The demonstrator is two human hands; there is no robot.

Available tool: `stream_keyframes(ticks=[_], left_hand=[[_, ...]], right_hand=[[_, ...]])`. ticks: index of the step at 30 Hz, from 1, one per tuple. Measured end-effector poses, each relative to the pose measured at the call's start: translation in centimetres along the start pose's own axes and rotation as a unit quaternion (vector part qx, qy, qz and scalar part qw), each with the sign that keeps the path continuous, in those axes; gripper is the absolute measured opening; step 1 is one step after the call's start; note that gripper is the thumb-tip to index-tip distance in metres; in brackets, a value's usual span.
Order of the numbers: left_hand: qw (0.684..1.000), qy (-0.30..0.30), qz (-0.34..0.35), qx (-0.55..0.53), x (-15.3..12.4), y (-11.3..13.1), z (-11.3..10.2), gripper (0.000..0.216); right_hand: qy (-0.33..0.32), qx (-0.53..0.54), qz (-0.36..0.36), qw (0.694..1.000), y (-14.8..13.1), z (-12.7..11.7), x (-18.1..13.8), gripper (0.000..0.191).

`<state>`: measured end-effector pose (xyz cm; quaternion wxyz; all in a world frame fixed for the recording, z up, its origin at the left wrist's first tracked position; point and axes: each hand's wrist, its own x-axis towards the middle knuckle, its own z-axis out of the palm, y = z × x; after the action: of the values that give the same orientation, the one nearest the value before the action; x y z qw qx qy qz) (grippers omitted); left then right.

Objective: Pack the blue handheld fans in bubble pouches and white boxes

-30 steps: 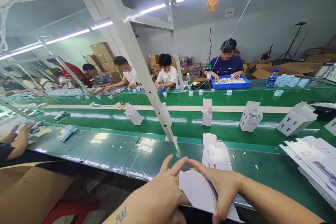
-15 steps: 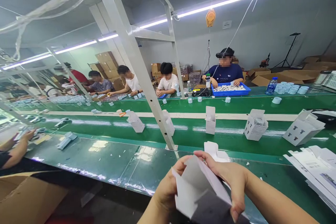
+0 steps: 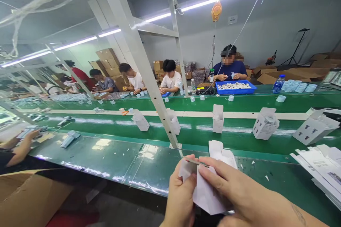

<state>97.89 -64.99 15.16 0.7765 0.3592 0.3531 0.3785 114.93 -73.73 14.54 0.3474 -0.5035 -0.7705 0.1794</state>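
A white cardboard box (image 3: 206, 197) is held between my two hands, low in the middle of the view. My left hand (image 3: 179, 191) grips its left side, with the thumb on the flap at the top. From the right, my right hand (image 3: 231, 184) presses its fingers on the top flaps, which are partly folded over. The underside of the box is hidden. Just beyond my hands lies another white carton (image 3: 221, 150) on the green bench. To the right is a stack of flat white cartons (image 3: 319, 166).
Open white boxes (image 3: 218, 120) stand along the green belt (image 3: 197, 129), several with printed pictures. A metal post (image 3: 149, 78) rises in front. Across the line, a co-worker sits at a blue tray (image 3: 236, 91). At far left, another person's hands (image 3: 29, 136) handle parts.
The box's open top, which faced me, is now partly covered by flaps. My right hand has moved from its side onto the top, and the view has shifted slightly.
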Motion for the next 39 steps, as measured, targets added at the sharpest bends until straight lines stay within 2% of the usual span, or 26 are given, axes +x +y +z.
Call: stream_keyframes(ticks=[2,5,7,9,11,13,15,17,18,19,21,23,25,27,29,30,32,35,37,39], left_hand=[[1.000,0.004,0.002,0.001,-0.2,-0.6,0.6,0.039],[0.999,-0.010,0.022,0.022,-0.3,-0.7,0.4,0.040],[0.997,-0.058,0.027,0.037,0.0,-0.1,-0.4,0.048],[0.989,-0.136,0.000,0.056,0.4,0.7,-1.4,0.048],[0.977,-0.202,-0.029,0.066,1.0,1.2,-2.1,0.042],[0.971,-0.227,-0.058,0.053,1.4,1.1,-2.1,0.044],[0.976,-0.198,-0.087,0.025,1.6,0.5,-1.5,0.051],[0.988,-0.120,-0.099,0.014,1.6,-0.3,-0.6,0.050],[0.994,-0.068,-0.083,0.013,1.7,-0.6,-0.3,0.046],[0.998,-0.017,-0.057,0.013,1.7,-1.0,0.0,0.044],[0.998,0.054,-0.011,0.018,1.6,-1.6,0.0,0.045],[0.996,0.079,0.011,0.046,1.5,-2.0,-0.6,0.045],[0.988,0.046,0.063,0.134,1.2,-2.1,-1.6,0.041],[0.954,-0.058,0.128,0.263,1.1,-1.6,-2.7,0.039],[0.912,-0.165,0.144,0.347,1.1,-0.8,-3.4,0.034],[0.907,-0.191,0.130,0.353,1.1,-0.4,-3.5,0.031],[0.933,-0.187,0.092,0.294,1.1,0.0,-3.2,0.028],[0.978,-0.150,0.016,0.144,0.6,-0.3,-2.0,0.043],[0.989,-0.120,-0.015,0.082,0.1,-0.8,-1.3,0.044],[0.994,-0.082,-0.004,0.070,-0.5,-1.2,-0.9,0.040]], right_hand=[[0.020,-0.059,0.005,0.998,-0.8,0.6,0.5,0.100],[0.015,-0.102,0.031,0.994,-1.1,0.9,1.5,0.075],[0.005,-0.080,0.031,0.996,-0.8,0.4,1.8,0.059],[0.006,-0.018,0.011,1.000,0.0,-0.4,2.0,0.045],[0.000,0.048,-0.027,0.998,1.0,-1.1,2.2,0.040],[-0.029,0.087,-0.053,0.994,1.9,-1.6,2.5,0.041],[-0.066,0.100,-0.050,0.992,2.1,-1.9,2.9,0.042],[-0.088,0.085,-0.021,0.992,1.6,-1.8,2.9,0.046],[-0.079,0.065,0.003,0.995,1.2,-1.5,2.7,0.050],[-0.053,0.042,0.028,0.997,0.8,-0.9,2.4,0.057],[0.025,0.008,0.062,0.998,0.2,1.2,1.4,0.083],[0.102,0.003,0.060,0.993,0.4,4.0,0.5,0.109],[0.157,0.021,0.060,0.986,0.9,6.6,0.0,0.120],[0.190,0.064,0.105,0.974,1.4,8.1,0.0,0.112],[0.176,0.121,0.160,0.964,1.4,8.1,0.3,0.100],[0.161,0.143,0.172,0.961,1.1,7.8,0.5,0.097],[0.141,0.162,0.167,0.962,0.5,7.0,0.7,0.092],[0.140,0.152,0.145,0.967,-0.2,6.0,0.7,0.092],[0.134,0.146,0.122,0.972,-0.2,5.8,0.6,0.092],[0.128,0.149,0.086,0.977,0.0,5.8,0.6,0.091]])
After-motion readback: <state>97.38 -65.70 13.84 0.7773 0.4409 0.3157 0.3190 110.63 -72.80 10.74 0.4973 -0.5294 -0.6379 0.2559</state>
